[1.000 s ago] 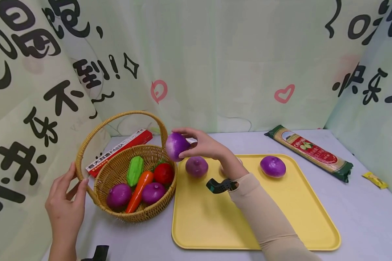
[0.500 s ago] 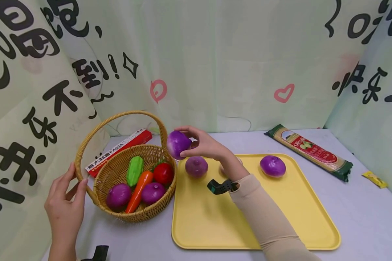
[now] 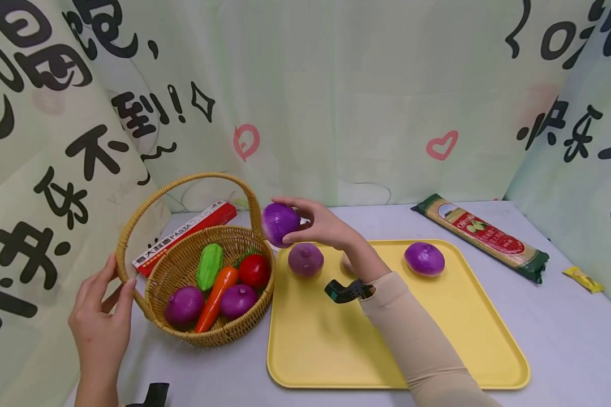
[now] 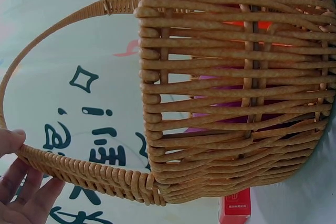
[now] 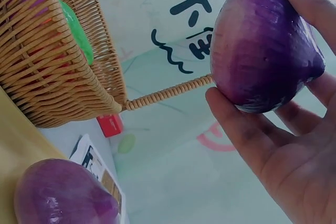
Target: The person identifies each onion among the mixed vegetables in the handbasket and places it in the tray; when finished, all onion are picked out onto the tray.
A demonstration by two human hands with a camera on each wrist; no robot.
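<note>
Right hand [image 3: 326,226] pinching purple onion [image 3: 280,222] between thumb and fingers, held in air just right of wicker basket [image 3: 183,265] handle, above yellow tray [image 3: 387,339] corner. Left hand [image 3: 102,316] fingers straight, resting on basket rim. Something pale behind right wrist on tray, mostly hidden; possibly another vegetable. Pasta box [image 3: 188,229] partly hidden behind basket.

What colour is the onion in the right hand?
The onion is purple, paling to whitish near its base; the right hand grips it. Best seen in the right wrist view.
</note>
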